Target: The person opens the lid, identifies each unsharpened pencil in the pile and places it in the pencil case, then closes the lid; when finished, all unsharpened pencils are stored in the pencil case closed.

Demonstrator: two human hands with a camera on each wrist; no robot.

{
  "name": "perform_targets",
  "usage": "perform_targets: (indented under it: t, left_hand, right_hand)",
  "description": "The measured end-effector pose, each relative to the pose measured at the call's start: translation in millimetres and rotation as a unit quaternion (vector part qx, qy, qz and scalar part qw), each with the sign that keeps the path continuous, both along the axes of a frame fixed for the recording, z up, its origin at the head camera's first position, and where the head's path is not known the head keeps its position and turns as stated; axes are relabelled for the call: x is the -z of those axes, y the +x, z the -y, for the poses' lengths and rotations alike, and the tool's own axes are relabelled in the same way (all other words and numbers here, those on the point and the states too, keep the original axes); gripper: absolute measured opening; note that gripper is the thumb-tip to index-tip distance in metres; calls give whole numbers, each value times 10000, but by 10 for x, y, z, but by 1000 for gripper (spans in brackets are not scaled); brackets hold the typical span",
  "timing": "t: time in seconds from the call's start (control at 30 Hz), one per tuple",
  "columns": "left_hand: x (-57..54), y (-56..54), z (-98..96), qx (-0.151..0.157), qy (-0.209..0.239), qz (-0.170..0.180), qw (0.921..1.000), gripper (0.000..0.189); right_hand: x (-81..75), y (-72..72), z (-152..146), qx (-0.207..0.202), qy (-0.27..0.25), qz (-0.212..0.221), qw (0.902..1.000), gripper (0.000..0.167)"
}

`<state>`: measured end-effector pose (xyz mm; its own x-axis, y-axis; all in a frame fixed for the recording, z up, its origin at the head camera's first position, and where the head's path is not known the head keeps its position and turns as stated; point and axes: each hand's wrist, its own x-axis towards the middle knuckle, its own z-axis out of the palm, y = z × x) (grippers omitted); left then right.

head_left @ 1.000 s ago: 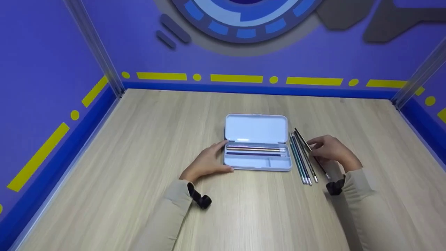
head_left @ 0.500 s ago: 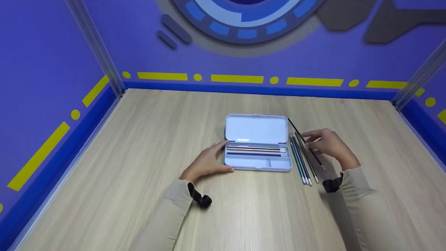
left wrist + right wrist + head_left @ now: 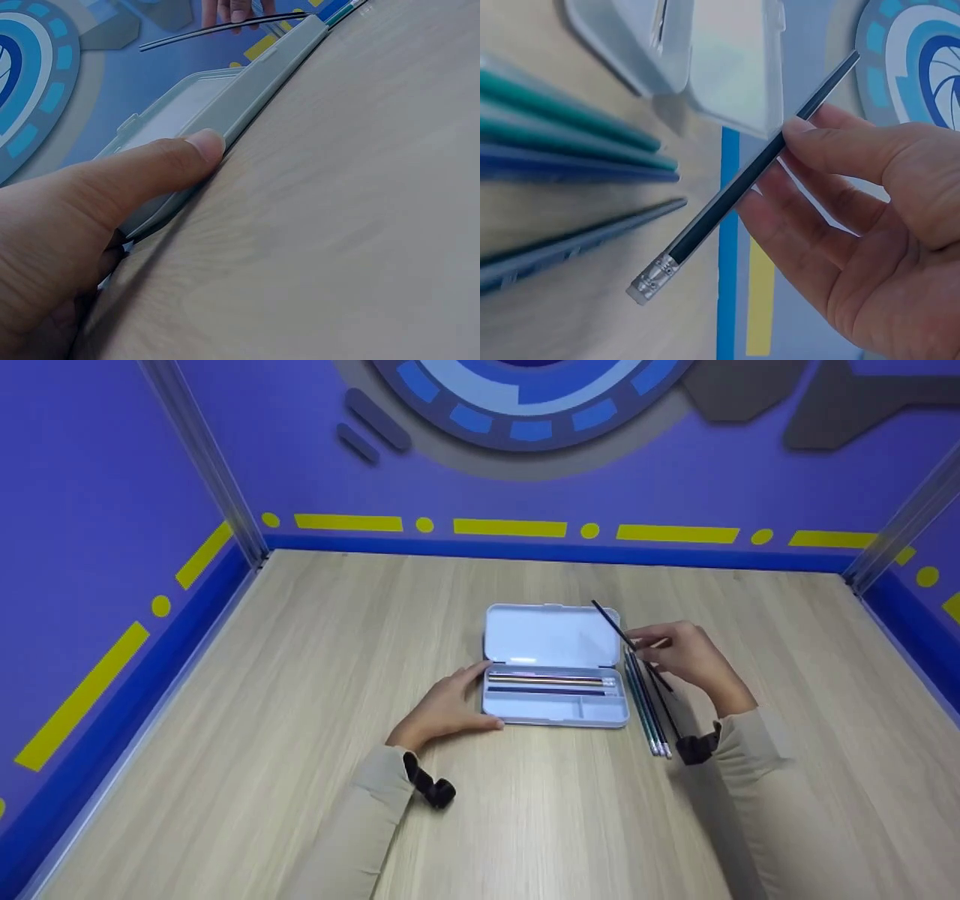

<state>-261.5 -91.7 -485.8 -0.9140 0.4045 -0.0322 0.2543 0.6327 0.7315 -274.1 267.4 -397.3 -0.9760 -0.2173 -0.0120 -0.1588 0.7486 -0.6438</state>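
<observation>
A black pencil (image 3: pixel 727 195) with a metal ferrule and eraser is pinched between the thumb and fingers of my right hand (image 3: pixel 682 656). It slants above the table, its far end overlapping the case lid (image 3: pixel 551 636) in the head view. The white pencil case (image 3: pixel 251 97) lies open, several pencils (image 3: pixel 551 681) side by side in its rear compartment. My left hand (image 3: pixel 442 709) grips the case's left end, thumb (image 3: pixel 150 169) against the front wall. Just right of the case, more pencils (image 3: pixel 646 712), green, blue and dark, lie on the table.
The wood-grain table (image 3: pixel 315 660) is bounded by blue-purple panels (image 3: pixel 525 495) with yellow marks at the back and sides. The case's front section has a small divider (image 3: pixel 580 707). Black camera straps (image 3: pixel 431 787) sit on both wrists.
My right hand has lifted the black pencil off the pile and carried it left and away from me, toward the case lid. The left hand and case have stayed put.
</observation>
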Motion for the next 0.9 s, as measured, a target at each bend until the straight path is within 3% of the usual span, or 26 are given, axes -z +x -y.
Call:
perform_targets:
  t: [0.3, 0.9]
  left_hand:
    - [0, -2, -2, -17, 103, 70, 9999, 103]
    - [0, 4, 16, 120, 85, -159, 9998, 102]
  right_hand:
    - [-51, -47, 224, -353, -33, -371, 9987, 32]
    - [-53, -106, 694, -935, -95, -429, 9947, 30]
